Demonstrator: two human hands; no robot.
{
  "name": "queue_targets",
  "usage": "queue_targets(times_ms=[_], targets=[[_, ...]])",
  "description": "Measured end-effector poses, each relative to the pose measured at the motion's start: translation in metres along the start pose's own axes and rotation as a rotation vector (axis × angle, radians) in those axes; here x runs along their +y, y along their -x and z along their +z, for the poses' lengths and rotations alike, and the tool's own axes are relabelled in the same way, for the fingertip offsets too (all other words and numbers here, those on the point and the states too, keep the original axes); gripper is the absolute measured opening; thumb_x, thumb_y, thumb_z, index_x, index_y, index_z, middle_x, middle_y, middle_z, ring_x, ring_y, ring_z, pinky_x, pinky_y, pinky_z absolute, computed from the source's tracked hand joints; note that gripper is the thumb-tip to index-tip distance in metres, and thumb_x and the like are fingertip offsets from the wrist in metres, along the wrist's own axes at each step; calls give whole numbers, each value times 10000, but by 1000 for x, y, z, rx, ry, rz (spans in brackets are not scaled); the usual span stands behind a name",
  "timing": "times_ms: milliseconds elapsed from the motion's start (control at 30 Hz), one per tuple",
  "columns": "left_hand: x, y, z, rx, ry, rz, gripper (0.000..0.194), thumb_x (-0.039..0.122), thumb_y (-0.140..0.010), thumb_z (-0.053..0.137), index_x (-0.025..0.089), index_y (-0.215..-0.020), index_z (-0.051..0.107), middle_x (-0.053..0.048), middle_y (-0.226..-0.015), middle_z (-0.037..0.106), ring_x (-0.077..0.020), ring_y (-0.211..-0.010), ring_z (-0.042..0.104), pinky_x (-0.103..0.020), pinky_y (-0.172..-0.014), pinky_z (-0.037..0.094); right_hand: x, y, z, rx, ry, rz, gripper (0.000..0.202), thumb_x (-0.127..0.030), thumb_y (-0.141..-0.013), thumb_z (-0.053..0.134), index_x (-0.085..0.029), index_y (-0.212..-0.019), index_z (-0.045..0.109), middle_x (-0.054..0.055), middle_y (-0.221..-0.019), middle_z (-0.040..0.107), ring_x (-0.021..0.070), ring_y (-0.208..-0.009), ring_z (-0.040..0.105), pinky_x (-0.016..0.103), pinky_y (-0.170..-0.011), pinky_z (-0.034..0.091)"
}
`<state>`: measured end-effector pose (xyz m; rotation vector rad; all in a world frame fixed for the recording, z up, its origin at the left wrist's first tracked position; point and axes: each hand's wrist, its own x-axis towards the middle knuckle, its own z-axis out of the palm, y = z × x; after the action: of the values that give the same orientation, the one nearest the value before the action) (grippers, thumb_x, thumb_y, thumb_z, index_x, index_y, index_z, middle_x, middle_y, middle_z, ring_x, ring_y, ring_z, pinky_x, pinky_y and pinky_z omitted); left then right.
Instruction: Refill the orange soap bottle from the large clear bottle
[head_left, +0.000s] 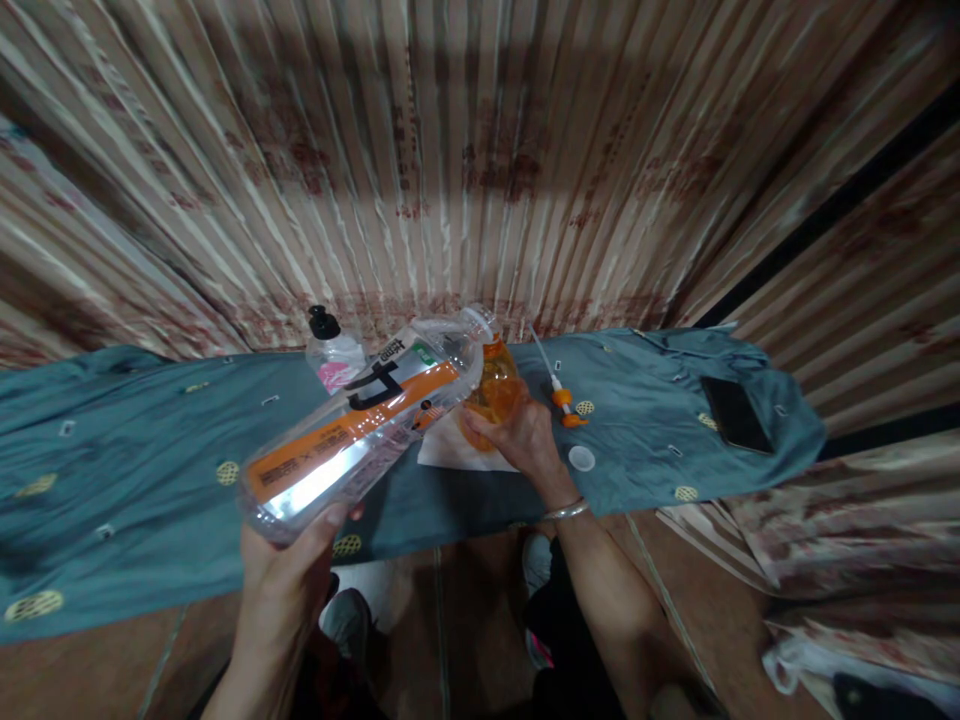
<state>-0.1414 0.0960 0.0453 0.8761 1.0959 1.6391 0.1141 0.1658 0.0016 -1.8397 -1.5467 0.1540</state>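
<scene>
- Large clear plastic bottle with an orange-and-silver label [360,420] lies aslant, its mouth at the neck of a rounded, translucent orange bottle [495,385]; looks mid-pour, flow and levels unclear.
- Left hand [289,560] clamped round the clear bottle's base; right hand [525,435] wrapped on the orange one, over a flat white sheet [450,450]; far fingers hidden.
- Slim orange-and-white plastic pump [562,400] already off, loose; small round white cap [581,458] near it. Neither fitted yet.
- Textures: glossy label, wrinkled teal cloth [157,420], pleated beige curtain [450,150].
</scene>
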Motion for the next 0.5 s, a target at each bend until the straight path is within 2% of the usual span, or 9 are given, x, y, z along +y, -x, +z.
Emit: queue_targets(times_ms=[133, 500], targets=[[1, 1, 1, 3, 6, -6, 575, 229, -508, 1042, 259, -1054, 865, -23, -993, 837, -181, -729, 725, -247, -573, 611, 1, 0, 0, 0, 3, -4, 651, -480, -797, 980, -164, -1264, 655, 159, -1071, 896, 355, -972, 892, 393, -820, 721], [4, 2, 6, 13, -35, 24, 517, 284, -533, 1044, 241, -1017, 865, -66, -993, 847, -211, -809, 744, -243, -586, 614, 3, 0, 3, 13, 19, -24, 631, -508, -808, 955, -166, -1254, 668, 150, -1041, 899, 348, -944, 894, 388, -809, 720]])
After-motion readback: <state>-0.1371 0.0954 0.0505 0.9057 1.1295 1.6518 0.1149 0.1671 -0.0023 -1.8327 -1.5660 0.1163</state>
